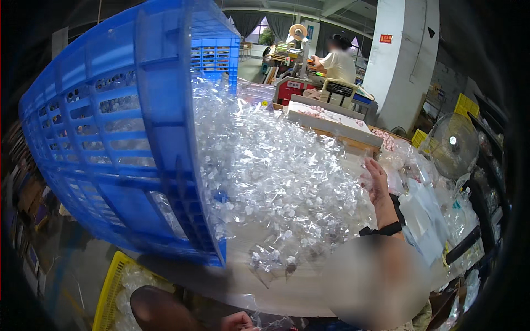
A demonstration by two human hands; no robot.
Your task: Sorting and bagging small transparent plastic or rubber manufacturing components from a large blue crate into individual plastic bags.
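Note:
A heap of small clear plastic packets (287, 171) with white pieces inside covers much of the pale table (298, 287). My right hand (376, 179) is raised at the heap's right edge, its fingers stretched out and apart; clear plastic shows beside the fingertips. A black band (381, 229) circles that wrist. At the lower edge my left hand (238, 321) is partly cut off. Its fingers look curled, against a crinkled clear plastic bag (276, 322) at the table's near edge. A large blue crate (163, 138) lies tipped on its side at the left, its open side facing the heap.
Below the crate stands a yellow basket (113, 287) holding clear bags. A shallow white tray (331, 118) with pink pieces lies behind the heap. A fan (454, 144) and white bags (422, 215) are at the right. Farther back, a person (337, 66) sits working near a pillar (400, 60).

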